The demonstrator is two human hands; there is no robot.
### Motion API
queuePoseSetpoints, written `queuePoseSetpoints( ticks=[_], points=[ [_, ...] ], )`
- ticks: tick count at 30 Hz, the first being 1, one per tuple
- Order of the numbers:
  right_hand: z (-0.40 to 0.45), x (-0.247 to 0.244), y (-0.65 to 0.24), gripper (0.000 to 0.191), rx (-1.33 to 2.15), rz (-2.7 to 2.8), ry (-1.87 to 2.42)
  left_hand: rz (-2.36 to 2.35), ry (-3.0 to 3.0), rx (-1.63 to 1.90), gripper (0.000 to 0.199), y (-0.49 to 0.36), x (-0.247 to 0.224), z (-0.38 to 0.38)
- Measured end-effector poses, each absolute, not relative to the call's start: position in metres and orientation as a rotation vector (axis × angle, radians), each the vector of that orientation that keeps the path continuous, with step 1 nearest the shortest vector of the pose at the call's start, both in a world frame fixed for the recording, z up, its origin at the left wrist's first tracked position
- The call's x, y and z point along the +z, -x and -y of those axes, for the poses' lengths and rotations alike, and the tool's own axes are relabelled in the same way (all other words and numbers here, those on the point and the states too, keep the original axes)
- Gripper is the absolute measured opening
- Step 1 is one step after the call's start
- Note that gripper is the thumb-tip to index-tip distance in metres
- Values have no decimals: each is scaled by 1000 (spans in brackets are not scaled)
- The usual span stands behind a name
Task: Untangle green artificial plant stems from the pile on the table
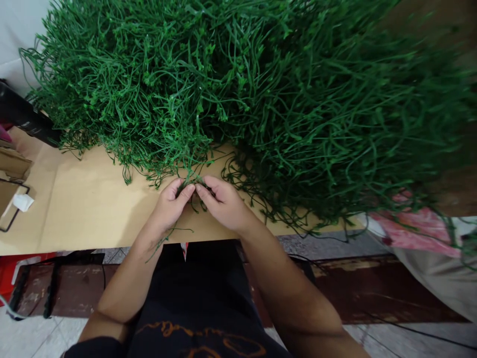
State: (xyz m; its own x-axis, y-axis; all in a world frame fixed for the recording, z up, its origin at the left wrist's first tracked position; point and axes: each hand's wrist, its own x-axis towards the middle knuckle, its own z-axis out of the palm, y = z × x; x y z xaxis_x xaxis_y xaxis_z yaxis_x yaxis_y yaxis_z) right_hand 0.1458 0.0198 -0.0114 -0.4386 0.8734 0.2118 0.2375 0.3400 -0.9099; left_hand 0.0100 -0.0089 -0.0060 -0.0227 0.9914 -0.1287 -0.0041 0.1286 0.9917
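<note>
A large heap of thin green artificial stems (231, 89) spreads over the back of a table covered in brown paper (93, 199). Near the table's front edge, my left hand (173, 201) pinches a small bunch of green stems (194, 175) between thumb and fingers. Close beside it, my right hand (219, 201) pinches the same bunch, the two thumb tips almost touching. Stem ends poke out above and below my fingers. One loose stem (164, 238) hangs by my left wrist.
At the left are a black object (26, 112), a cardboard box (13, 166) and a black-framed item (9, 204) with a white piece. A pink patterned cloth (417, 228) lies at the right. Below the table sits a red container (11, 268).
</note>
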Motion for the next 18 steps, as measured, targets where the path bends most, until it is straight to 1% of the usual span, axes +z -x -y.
queuePoseSetpoints(
  ticks=[5,12,15,18],
  points=[
    [-22,-9,-146,17,1049,1962,1016,-1251,-1063,1099,31,-10,-8,9],
    [-28,3,-144,17,735,2131,1138,-1285,-1202,1087,37,-10,-7,11],
    [-29,7,-141,21,703,2155,1241,-1309,-1321,1082,37,-8,-6,11],
    [-31,8,-137,19,724,2164,1297,-1322,-1416,1079,35,-5,-7,11]
  ],
)
